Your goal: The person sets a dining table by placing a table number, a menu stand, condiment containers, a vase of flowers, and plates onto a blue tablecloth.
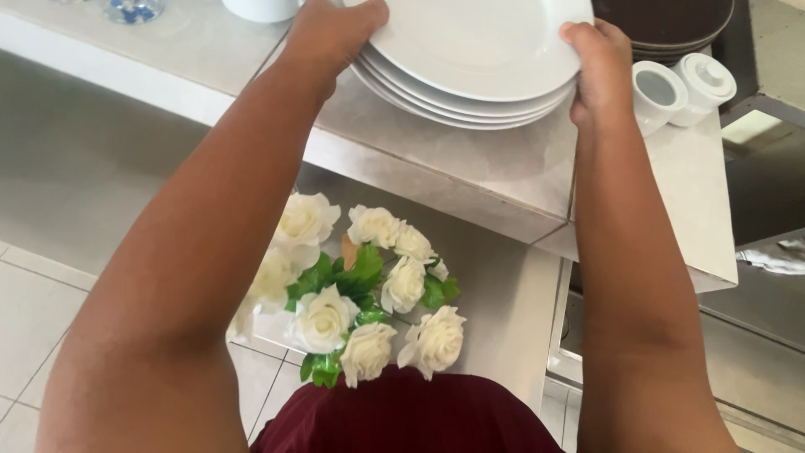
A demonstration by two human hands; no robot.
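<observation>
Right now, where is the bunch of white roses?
In the head view, the white roses sit low at centre, below the counter edge, between both forearms.

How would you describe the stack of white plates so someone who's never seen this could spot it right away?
Start at the pale stone counter. The stack of white plates sits at its far side, between the left hand and right hand. Unlike the dark plates behind and the small white lidded pots beside it, it is broad, plain white and held on both sides.
</observation>
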